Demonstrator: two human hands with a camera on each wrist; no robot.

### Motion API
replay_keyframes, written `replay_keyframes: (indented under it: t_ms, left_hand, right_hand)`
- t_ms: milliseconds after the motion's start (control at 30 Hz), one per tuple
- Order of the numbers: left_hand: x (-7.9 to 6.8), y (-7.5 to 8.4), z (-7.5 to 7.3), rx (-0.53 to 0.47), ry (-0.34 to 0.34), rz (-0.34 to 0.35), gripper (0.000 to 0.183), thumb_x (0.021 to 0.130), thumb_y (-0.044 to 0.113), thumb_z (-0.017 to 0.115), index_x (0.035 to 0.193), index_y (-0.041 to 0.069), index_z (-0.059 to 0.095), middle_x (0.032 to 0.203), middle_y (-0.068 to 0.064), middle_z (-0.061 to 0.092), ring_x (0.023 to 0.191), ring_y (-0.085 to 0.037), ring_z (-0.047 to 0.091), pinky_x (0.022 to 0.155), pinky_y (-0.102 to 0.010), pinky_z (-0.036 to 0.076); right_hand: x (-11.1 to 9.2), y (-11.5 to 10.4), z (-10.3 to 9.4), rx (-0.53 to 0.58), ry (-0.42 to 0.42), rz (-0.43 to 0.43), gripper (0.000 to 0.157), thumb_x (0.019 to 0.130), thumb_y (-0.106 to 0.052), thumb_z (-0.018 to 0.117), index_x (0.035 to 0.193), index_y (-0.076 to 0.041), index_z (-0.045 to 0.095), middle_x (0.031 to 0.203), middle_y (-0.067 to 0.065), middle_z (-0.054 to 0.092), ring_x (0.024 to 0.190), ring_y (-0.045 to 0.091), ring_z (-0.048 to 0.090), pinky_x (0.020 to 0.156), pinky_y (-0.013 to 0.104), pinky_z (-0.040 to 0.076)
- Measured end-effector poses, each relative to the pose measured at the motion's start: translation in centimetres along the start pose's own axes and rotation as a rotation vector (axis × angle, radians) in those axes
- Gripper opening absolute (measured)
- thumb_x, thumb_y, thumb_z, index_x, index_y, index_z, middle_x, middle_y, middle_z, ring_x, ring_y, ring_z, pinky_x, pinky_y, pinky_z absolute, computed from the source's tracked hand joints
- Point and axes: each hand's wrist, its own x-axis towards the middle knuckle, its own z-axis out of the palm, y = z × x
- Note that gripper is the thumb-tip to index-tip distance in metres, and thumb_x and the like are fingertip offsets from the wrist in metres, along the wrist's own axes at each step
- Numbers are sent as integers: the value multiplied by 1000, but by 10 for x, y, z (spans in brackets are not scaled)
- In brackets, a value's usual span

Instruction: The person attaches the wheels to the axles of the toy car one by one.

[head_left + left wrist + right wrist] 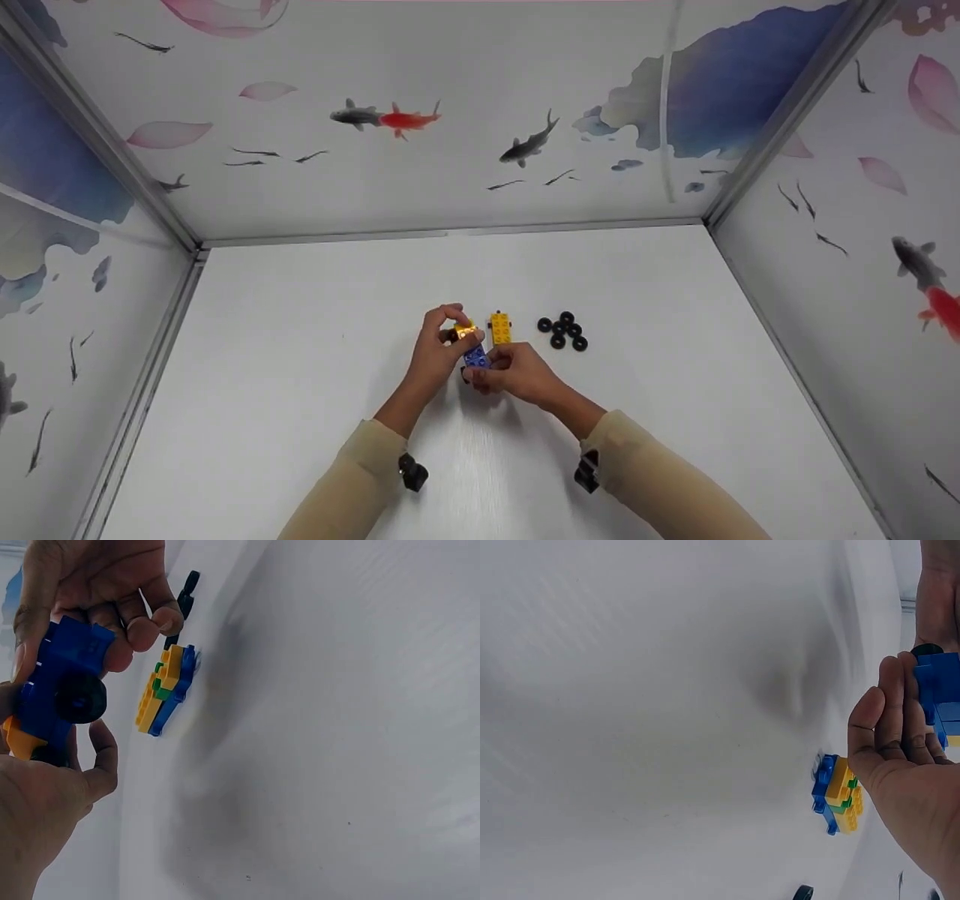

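Observation:
A toy brick car (475,355) of blue and yellow blocks is held up between both hands. Black wheels (81,698) sit on its blue side. My left hand (435,349) grips the yellow far end, thumb across the top. At the near blue end, my right hand (521,369) pinches the car between thumb and fingers. In the right wrist view, that hand's fingers (892,705) lie against the blue blocks (939,682). Fingers hide parts of the car in every view.
Just beyond the right hand stands a second brick assembly (500,328), yellow and green over a blue base. Several loose black wheels (559,328) lie right of it on the white table (300,390). Printed panels (450,187) enclose the table's back and sides.

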Motion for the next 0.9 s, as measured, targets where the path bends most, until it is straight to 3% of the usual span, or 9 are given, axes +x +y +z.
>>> replay_keyframes:
  t_ms: [133, 267, 600, 900]
  left_hand:
    - [0, 2, 0, -15, 2, -3, 25, 101, 29, 83, 115, 20, 64, 166, -7, 48, 139, -47, 62, 120, -54, 52]
    - [1, 4, 0, -31, 5, -13, 27, 101, 32, 84, 117, 21, 65, 166, -8, 48, 145, -46, 59, 126, -56, 49]
    - [1, 4, -3, -93, -27, -60, 28, 103, 35, 82, 124, 22, 68, 166, -8, 43, 146, -40, 60, 116, -44, 58]
    - [-4, 1, -10, -85, -157, -117, 48, 106, 47, 75, 148, 27, 63, 162, -11, 47, 131, -33, 66, 92, -39, 68]
  right_hand:
    - [0, -1, 1, 9, 15, 10, 46, 92, -46, 91, 106, -5, 76, 93, 6, 85, 85, 18, 81, 87, 45, 69]
    - [-1, -3, 2, 28, 29, 5, 46, 91, -45, 92, 106, -5, 76, 94, 6, 84, 85, 17, 80, 86, 41, 68]
    - [-1, -5, 4, 95, 46, -38, 43, 92, -42, 92, 103, -4, 75, 92, 6, 84, 82, 16, 79, 86, 47, 68]
    - [0, -3, 5, 89, 70, -34, 44, 92, -44, 92, 105, -5, 76, 94, 7, 85, 84, 18, 80, 87, 48, 68]
